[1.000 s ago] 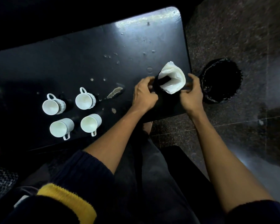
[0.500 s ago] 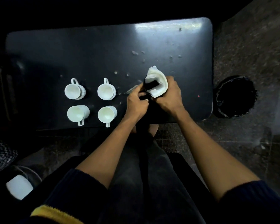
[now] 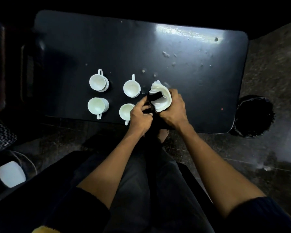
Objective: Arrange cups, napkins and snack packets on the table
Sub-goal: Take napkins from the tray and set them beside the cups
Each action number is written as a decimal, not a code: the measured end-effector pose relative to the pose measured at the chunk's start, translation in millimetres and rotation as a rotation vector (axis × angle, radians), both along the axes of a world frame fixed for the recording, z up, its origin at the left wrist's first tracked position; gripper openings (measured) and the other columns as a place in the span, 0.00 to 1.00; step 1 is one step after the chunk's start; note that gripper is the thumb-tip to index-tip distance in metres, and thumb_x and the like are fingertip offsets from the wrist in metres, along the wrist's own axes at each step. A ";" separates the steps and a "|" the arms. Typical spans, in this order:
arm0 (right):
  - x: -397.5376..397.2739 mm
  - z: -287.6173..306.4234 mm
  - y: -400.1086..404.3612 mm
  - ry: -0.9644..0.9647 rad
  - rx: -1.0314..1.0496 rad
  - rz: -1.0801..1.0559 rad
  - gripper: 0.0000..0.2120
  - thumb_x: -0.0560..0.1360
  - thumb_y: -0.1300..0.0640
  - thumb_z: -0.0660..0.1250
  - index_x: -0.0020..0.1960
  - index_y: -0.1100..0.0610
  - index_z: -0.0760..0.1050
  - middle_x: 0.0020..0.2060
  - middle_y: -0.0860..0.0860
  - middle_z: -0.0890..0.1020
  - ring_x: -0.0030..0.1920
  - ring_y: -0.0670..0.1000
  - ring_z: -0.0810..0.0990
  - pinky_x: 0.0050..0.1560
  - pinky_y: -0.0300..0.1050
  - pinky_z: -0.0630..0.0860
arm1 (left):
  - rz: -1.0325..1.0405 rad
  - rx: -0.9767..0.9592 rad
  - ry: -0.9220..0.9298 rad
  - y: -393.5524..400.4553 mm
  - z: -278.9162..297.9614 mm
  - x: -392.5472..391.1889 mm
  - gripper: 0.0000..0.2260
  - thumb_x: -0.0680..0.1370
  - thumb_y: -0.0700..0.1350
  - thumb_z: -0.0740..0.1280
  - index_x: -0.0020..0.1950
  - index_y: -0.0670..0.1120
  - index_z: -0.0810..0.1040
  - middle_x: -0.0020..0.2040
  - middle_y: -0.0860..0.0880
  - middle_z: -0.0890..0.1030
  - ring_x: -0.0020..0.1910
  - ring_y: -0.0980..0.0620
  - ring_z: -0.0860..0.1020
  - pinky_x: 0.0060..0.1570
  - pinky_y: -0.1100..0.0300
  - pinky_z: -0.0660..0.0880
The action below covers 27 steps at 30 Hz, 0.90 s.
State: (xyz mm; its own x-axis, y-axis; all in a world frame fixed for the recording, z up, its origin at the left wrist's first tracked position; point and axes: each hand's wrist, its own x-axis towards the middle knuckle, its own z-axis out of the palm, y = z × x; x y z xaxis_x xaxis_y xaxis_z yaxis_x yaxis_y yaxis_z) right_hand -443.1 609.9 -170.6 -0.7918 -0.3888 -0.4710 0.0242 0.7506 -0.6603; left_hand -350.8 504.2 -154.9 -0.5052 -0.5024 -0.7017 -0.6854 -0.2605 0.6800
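Note:
Several white cups stand in a square on the black table [image 3: 183, 64]: far left cup [image 3: 97, 81], far right cup [image 3: 131, 88], near left cup [image 3: 97, 105], near right cup [image 3: 125, 111]. A stack of white napkins [image 3: 161, 96] sits bent inside a black holder [image 3: 154, 100] just right of the cups. My right hand [image 3: 173, 109] is wrapped around the napkins and the holder's right side. My left hand [image 3: 140, 115] grips the holder's left edge and covers part of the near right cup. No snack packets show.
Crumbs and smears dot the table's right half. A black bin [image 3: 254, 116] stands on the floor beside the table's right end. A white container [image 3: 11, 174] and a zigzag-patterned cloth [image 3: 0, 133] lie at lower left. My legs are under the near edge.
Both hands have carried the napkin holder leftward along the table, from near its right edge to beside the cups. The right hand now clasps the napkins from the right.

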 end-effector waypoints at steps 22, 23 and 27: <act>-16.7 -9.4 -9.2 0.091 0.065 0.037 0.30 0.65 0.46 0.74 0.65 0.47 0.70 0.52 0.46 0.76 0.54 0.48 0.73 0.48 0.40 0.68 | -0.069 0.002 0.028 -13.3 -0.3 -15.4 0.31 0.72 0.28 0.65 0.72 0.49 0.74 0.52 0.53 0.83 0.52 0.63 0.80 0.55 0.63 0.78; -18.0 -8.6 -9.9 0.092 0.068 0.036 0.29 0.65 0.46 0.74 0.64 0.47 0.70 0.52 0.47 0.76 0.53 0.48 0.73 0.47 0.40 0.68 | -0.071 0.003 0.031 -13.3 -1.6 -16.0 0.31 0.72 0.28 0.65 0.72 0.49 0.74 0.52 0.53 0.83 0.53 0.63 0.81 0.55 0.63 0.79; -20.4 -6.3 -10.1 0.068 0.081 0.030 0.28 0.65 0.45 0.74 0.62 0.47 0.70 0.53 0.48 0.75 0.48 0.44 0.69 0.47 0.41 0.69 | -0.071 -0.006 0.026 -12.6 -4.9 -17.7 0.31 0.71 0.28 0.64 0.72 0.49 0.74 0.54 0.53 0.83 0.56 0.57 0.81 0.57 0.62 0.78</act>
